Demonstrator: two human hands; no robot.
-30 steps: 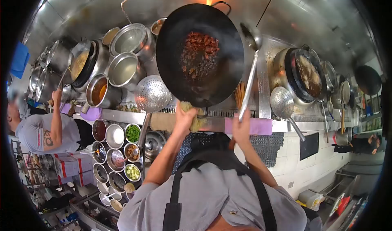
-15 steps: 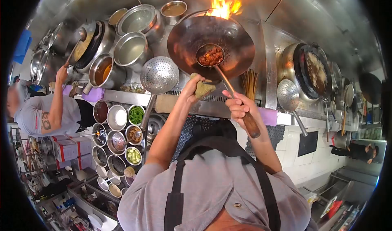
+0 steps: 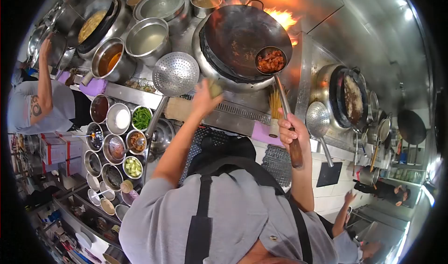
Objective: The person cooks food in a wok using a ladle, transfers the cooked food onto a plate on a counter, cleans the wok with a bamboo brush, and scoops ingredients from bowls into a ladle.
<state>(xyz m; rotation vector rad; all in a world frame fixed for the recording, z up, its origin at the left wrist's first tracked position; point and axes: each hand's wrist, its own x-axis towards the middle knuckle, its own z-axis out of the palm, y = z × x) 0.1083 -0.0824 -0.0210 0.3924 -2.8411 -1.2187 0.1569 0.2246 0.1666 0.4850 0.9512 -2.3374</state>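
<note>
My right hand (image 3: 294, 129) grips the wooden handle of a ladle (image 3: 285, 100). Its bowl is filled with reddish-brown cooked pieces (image 3: 271, 61) and hangs over the near right rim of the wok. The dark wok (image 3: 238, 33) sits on the burner, with a few browned bits inside and flames (image 3: 282, 19) behind it. My left hand (image 3: 205, 100), smeared by motion, is off the wok with a greenish cloth (image 3: 215, 88) at its fingers. Just left of that hand lies a perforated strainer (image 3: 176, 74).
Metal pots of liquid (image 3: 148, 38) stand left of the wok. Ingredient bowls (image 3: 118, 119) fill the lower left. A second wok (image 3: 352, 98) and a skimmer (image 3: 319, 119) are at right. A co-worker (image 3: 42, 100) stands left; another person's arm (image 3: 344, 215) shows lower right.
My left hand has let go of the wok's rim and moved left with the cloth. The wok has settled level on the burner. The filled ladle has moved right, toward the rim.
</note>
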